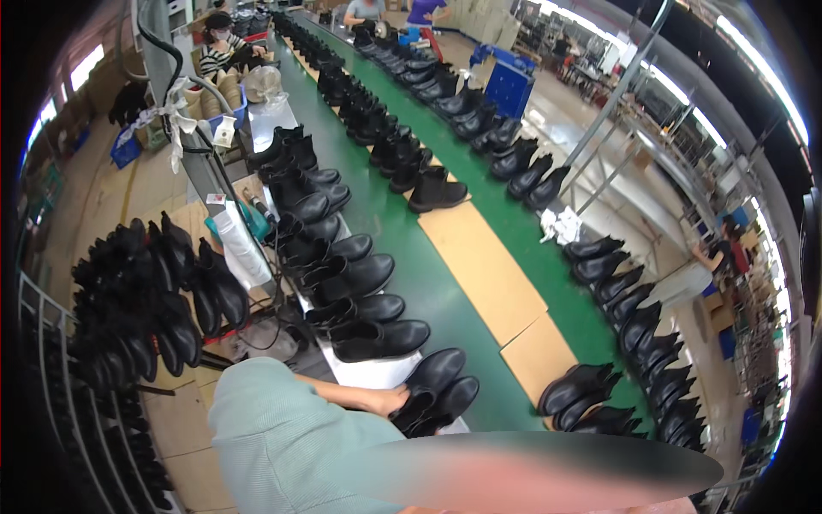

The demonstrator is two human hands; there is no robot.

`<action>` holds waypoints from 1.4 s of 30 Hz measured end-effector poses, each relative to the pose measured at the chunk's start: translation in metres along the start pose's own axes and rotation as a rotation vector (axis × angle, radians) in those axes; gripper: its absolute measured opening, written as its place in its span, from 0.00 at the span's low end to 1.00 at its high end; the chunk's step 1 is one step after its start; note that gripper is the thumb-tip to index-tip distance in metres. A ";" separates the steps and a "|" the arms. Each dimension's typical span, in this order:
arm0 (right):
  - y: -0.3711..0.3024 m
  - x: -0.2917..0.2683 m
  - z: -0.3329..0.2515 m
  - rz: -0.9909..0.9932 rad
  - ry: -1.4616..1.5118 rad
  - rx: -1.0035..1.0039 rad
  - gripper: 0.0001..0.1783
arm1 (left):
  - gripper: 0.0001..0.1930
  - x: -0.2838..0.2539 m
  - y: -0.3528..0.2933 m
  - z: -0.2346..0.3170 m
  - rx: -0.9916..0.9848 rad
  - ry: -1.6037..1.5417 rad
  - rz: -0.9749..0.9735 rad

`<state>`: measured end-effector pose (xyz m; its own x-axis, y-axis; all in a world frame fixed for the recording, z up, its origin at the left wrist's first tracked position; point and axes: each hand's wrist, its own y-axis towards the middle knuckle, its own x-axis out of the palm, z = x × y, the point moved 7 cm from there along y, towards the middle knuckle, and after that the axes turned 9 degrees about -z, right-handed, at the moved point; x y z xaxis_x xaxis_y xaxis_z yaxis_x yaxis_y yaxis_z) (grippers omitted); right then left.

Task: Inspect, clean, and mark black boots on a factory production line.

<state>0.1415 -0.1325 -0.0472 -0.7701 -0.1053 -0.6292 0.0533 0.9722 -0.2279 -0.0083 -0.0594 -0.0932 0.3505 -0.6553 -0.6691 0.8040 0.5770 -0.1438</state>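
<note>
A pair of black ankle boots stands side by side at the near edge of the green bench, toes pointing away to the right. My left hand (391,401), coming out of a grey-green sleeve, is closed at the shaft of the farther black ankle boot (438,368); some of its fingers are hidden by the leather. The nearer boot (456,399) of the pair touches it. Just beyond stands another black boot (381,339), the closest of a row along the bench's left edge. My right hand does not show; a blurred patch covers the lower middle.
Tan boards (484,265) run along the middle of the green bench (411,283), with boots on them. More boots line its right side. A rack of black boots (163,300) is at left, near a metal post (190,163) with hanging cables. Co-workers (220,51) sit farther off.
</note>
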 end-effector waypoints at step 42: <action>0.045 -0.085 0.031 0.161 0.621 0.193 0.21 | 0.12 -0.286 0.193 0.000 -0.245 0.179 0.298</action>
<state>0.2290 -0.0865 -0.0269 -0.9627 0.2342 -0.1356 0.2669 0.9046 -0.3323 0.0466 0.2394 0.0704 0.4440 -0.3601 -0.8205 0.5345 0.8414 -0.0801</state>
